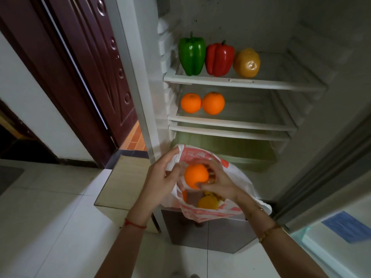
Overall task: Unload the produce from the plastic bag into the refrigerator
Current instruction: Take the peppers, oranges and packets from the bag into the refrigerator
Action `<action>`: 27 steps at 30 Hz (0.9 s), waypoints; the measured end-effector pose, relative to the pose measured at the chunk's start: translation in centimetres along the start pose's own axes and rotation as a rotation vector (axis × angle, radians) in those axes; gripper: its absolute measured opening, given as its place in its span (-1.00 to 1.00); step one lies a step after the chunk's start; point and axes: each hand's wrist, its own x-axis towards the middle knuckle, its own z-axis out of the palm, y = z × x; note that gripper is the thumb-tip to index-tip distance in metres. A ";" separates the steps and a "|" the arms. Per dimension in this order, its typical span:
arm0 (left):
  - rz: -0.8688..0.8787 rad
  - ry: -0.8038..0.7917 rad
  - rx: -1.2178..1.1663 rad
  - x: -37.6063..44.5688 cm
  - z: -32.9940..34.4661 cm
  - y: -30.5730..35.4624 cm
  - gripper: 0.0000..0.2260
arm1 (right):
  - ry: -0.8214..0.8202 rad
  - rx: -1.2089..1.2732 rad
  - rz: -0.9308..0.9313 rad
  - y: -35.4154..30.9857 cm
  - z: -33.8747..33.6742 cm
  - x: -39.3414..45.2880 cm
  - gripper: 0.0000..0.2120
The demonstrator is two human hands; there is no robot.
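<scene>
The right hand point(217, 182) grips a round orange fruit point(196, 175) just above the mouth of the white-and-red plastic bag point(239, 173), whose rim the left hand point(160, 177) pinches open. Yellow produce point(207, 202) lies inside. In the open white refrigerator point(301, 37), two oranges point(202, 102) touch on the middle shelf point(230, 122); green point(192, 54), red point(219, 58) and yellow peppers point(247, 63) line the upper shelf point(241, 82).

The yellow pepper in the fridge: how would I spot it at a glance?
Look in the open refrigerator, on the top shelf where three peppers stand in a row. The yellow pepper is rightmost, beside the red pepper, and it alone is rounded and squat with no stem showing.
</scene>
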 end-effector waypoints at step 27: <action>0.038 -0.050 -0.015 4.9 1.4 0.4 -0.64 | 0.842 -0.119 0.064 -5.2 -12.0 9.5 -0.27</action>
